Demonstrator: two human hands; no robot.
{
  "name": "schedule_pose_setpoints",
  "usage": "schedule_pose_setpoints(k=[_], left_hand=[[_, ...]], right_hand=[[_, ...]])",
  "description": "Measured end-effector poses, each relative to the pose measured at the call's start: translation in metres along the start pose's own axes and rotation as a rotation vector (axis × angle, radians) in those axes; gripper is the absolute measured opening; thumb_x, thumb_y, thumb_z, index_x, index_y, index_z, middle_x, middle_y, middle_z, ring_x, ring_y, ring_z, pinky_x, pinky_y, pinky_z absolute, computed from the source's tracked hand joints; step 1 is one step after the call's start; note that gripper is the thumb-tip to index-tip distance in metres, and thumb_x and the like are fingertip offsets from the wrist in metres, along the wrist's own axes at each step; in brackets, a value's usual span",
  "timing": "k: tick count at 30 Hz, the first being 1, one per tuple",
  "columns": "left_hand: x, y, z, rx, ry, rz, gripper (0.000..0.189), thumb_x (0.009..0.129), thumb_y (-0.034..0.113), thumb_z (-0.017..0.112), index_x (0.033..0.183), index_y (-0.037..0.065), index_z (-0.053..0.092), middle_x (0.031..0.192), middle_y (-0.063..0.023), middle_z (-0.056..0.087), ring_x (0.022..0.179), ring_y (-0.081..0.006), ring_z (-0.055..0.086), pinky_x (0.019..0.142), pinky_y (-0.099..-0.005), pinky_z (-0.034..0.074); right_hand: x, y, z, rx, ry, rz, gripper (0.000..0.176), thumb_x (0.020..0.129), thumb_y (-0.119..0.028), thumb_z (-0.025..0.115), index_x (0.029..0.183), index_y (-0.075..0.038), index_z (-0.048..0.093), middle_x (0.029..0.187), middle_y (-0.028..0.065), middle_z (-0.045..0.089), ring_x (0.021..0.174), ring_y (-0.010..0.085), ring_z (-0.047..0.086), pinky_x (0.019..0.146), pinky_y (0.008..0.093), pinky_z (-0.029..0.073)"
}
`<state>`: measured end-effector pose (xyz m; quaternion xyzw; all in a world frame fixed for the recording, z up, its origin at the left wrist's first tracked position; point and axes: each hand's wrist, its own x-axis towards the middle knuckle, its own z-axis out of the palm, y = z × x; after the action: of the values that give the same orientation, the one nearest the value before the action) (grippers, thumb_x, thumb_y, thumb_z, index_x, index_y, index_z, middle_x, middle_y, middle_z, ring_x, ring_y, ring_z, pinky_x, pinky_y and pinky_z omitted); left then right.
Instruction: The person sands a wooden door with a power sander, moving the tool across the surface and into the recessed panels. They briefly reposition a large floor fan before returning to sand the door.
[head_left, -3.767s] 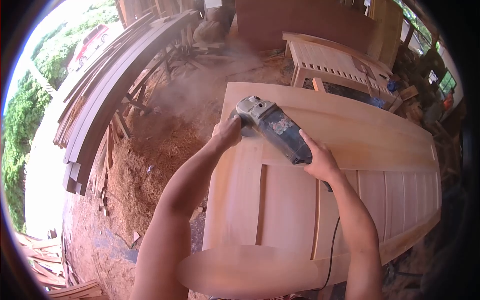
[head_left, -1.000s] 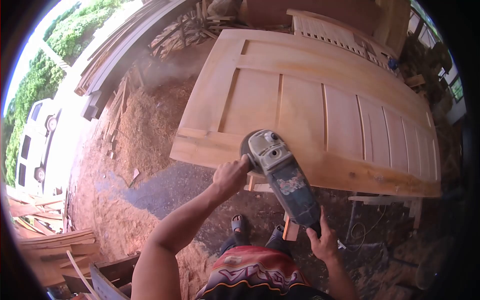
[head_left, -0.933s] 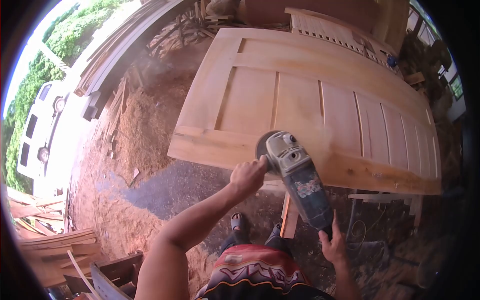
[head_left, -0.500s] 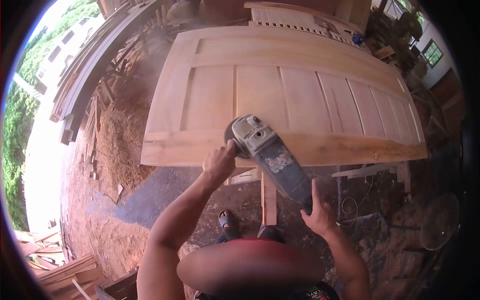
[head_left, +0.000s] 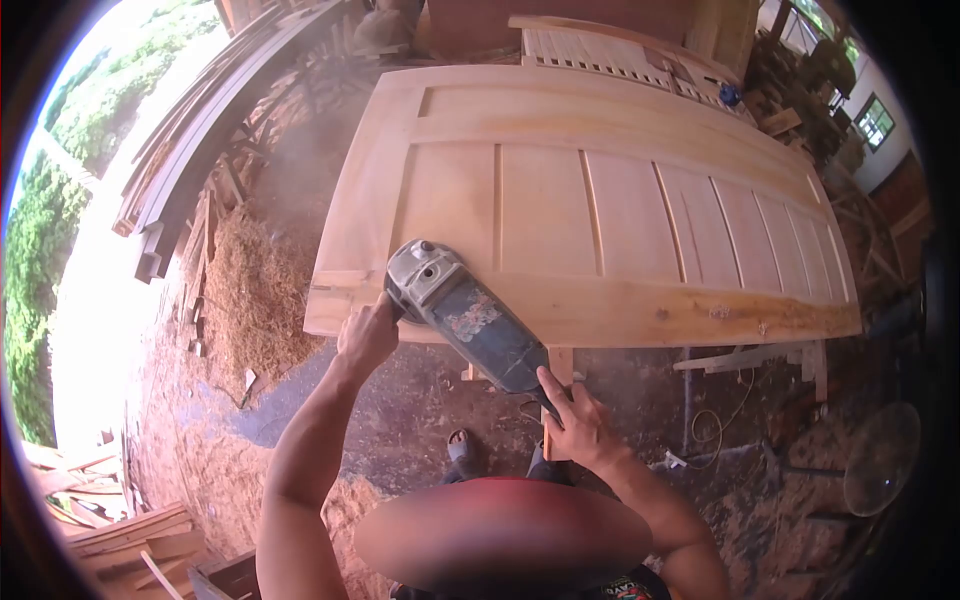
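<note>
Holding a grinder point(head_left: 478, 325) over the wooden panel point(head_left: 545, 205) near its near-left corner.
Left grip point(head_left: 367, 337) clasps its head end; right grip point(head_left: 583, 425), its rear.

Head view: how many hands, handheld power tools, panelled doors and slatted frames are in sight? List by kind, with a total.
Left hand and right hand: 2
Handheld power tool: 1
Panelled door: 1
Slatted frame: 1
Total: 5

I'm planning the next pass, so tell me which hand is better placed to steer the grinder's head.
Probably the left hand: it grips the grinder beside its head, near the wooden panel, while the right hand holds the rear handle.
</note>
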<state>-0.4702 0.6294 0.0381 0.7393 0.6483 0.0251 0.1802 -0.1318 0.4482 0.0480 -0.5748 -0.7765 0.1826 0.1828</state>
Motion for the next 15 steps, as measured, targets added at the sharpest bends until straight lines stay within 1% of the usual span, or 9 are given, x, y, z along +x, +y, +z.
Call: schedule_pose_setpoints(k=[2,4,6,7,8,11,12,14,15], left_hand=[[0.008,0.028,0.016,-0.030,-0.003,0.015,0.029,0.090,0.010,0.060,0.117,0.005,0.054,0.092,-0.0287,0.072,0.089,-0.0504,0.069,0.079,-0.0607,0.053],[0.008,0.073,0.023,-0.064,-0.038,0.049,0.024,0.089,0.010,0.059,0.111,0.002,0.053,0.092,-0.0292,0.072,0.087,-0.0490,0.070,0.079,-0.0598,0.054],[0.008,0.115,0.039,-0.073,-0.073,0.111,0.017,0.093,0.009,0.053,0.107,0.000,0.053,0.096,-0.0281,0.073,0.088,-0.0470,0.072,0.079,-0.0570,0.056],[0.001,0.138,0.040,-0.104,-0.095,0.138,0.015,0.095,0.009,0.049,0.107,0.000,0.053,0.096,-0.0281,0.073,0.090,-0.0463,0.073,0.080,-0.0571,0.056],[0.000,0.153,0.059,-0.129,-0.059,0.182,0.014,0.096,0.008,0.048,0.106,0.000,0.053,0.097,-0.0277,0.073,0.089,-0.0455,0.073,0.079,-0.0562,0.057],[-0.019,0.197,0.081,-0.147,-0.008,0.333,0.015,0.095,0.010,0.050,0.104,-0.001,0.051,0.095,-0.0240,0.071,0.086,-0.0409,0.074,0.071,-0.0507,0.059],[-0.022,0.207,0.086,-0.131,-0.015,0.364,0.015,0.094,0.009,0.052,0.104,-0.001,0.051,0.093,-0.0228,0.071,0.085,-0.0390,0.074,0.070,-0.0488,0.060],[-0.031,0.217,0.094,-0.125,-0.002,0.401,0.015,0.093,0.007,0.054,0.104,-0.001,0.051,0.092,-0.0223,0.070,0.084,-0.0382,0.074,0.069,-0.0480,0.060],[-0.033,0.218,0.097,-0.122,0.004,0.422,0.015,0.092,0.007,0.055,0.103,-0.001,0.051,0.092,-0.0221,0.070,0.083,-0.0378,0.075,0.069,-0.0476,0.060]], right_hand=[[-0.012,0.018,-0.016,-0.099,0.022,0.048,0.090,0.082,-0.008,0.076,0.161,-0.020,0.035,0.094,0.0226,0.058,0.080,0.0445,0.064,0.071,0.0525,0.055],[-0.034,0.042,-0.033,-0.127,0.043,0.092,0.092,0.080,-0.006,0.077,0.161,-0.019,0.035,0.094,0.0236,0.058,0.082,0.0451,0.064,0.073,0.0534,0.054],[-0.062,0.061,-0.057,-0.117,-0.036,0.199,0.093,0.079,-0.004,0.078,0.160,-0.013,0.034,0.107,0.0274,0.062,0.096,0.0481,0.064,0.082,0.0530,0.054],[-0.078,0.072,-0.065,-0.115,-0.005,0.199,0.090,0.080,-0.005,0.077,0.160,-0.013,0.035,0.108,0.0271,0.062,0.097,0.0474,0.064,0.084,0.0528,0.054],[-0.096,0.081,-0.072,-0.111,0.021,0.201,0.088,0.082,-0.005,0.076,0.160,-0.012,0.035,0.110,0.0268,0.063,0.099,0.0468,0.065,0.086,0.0527,0.054],[-0.145,0.093,-0.089,-0.067,-0.057,0.374,0.089,0.082,-0.005,0.075,0.159,-0.004,0.031,0.140,0.0312,0.056,0.124,0.0511,0.057,0.103,0.0515,0.049],[-0.158,0.094,-0.088,-0.101,-0.035,0.373,0.088,0.082,-0.005,0.075,0.159,-0.005,0.032,0.140,0.0312,0.056,0.125,0.0509,0.057,0.103,0.0516,0.049],[-0.176,0.095,-0.086,-0.172,0.010,0.371,0.087,0.083,-0.005,0.074,0.159,-0.005,0.032,0.141,0.0313,0.056,0.126,0.0506,0.056,0.104,0.0518,0.048],[-0.180,0.097,-0.085,-0.187,0.021,0.339,0.086,0.083,-0.006,0.075,0.159,-0.004,0.033,0.139,0.0311,0.057,0.124,0.0500,0.058,0.103,0.0515,0.049]])
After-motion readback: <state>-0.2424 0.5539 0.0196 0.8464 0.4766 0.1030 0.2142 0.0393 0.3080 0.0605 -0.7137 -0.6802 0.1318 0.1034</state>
